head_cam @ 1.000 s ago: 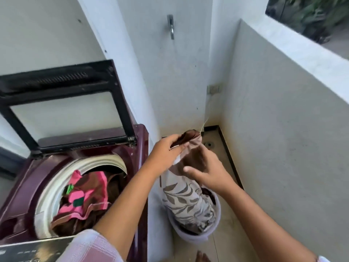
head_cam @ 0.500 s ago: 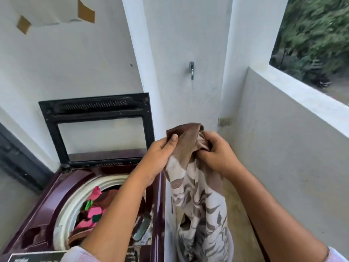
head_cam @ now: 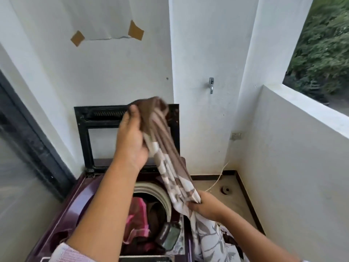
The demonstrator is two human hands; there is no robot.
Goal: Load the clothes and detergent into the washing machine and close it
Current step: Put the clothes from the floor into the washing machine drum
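A maroon top-load washing machine [head_cam: 75, 210] stands at lower left with its black-framed lid [head_cam: 83, 129] raised against the wall. Pink and brown clothes [head_cam: 137, 220] lie inside the drum. A long brown and white leaf-print cloth [head_cam: 170, 167] stretches over the machine's right side. My left hand [head_cam: 130, 140] grips its brown top end high above the drum. My right hand [head_cam: 204, 205] holds the cloth lower down, right of the drum. The cloth's tail hangs down to the bottom edge.
A white parapet wall [head_cam: 302, 148] closes the right side. A metal hook [head_cam: 211, 85] sticks out of the back wall. A white cord [head_cam: 217, 180] and a floor drain [head_cam: 226, 190] lie on the tiled floor. A dark door frame [head_cam: 28, 133] runs along the left.
My left hand rose and moved left with the cloth's top end, over the machine. My right hand slid down the cloth to a lower grip. The view tilted up.
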